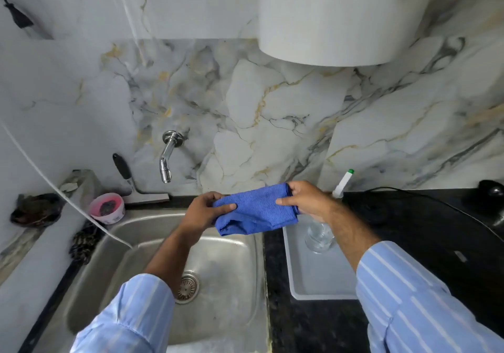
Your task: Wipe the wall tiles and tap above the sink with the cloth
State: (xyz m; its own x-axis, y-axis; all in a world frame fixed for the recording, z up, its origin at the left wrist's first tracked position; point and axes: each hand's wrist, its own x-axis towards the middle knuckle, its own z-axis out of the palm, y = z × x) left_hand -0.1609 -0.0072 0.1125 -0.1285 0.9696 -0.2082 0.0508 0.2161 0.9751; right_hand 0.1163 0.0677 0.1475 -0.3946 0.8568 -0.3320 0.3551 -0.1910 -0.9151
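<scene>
A folded blue cloth [256, 210] is stretched between both hands above the back right corner of the steel sink [226, 270]. My left hand [203, 210] grips its left end and my right hand [306, 200] grips its right end. A chrome tap [167, 156] sticks out of the marble-patterned wall tiles [272, 107], up and to the left of the cloth. Neither hand touches the tap or the tiles.
A white tray [308, 276] with a clear glass [319, 235] sits on the black counter [409, 230] right of the sink. A spray bottle [342, 184] stands behind it. A squeegee [131, 180], a pink bowl [107, 207] and a white hose [54, 186] lie left. A white appliance [341, 17] hangs above.
</scene>
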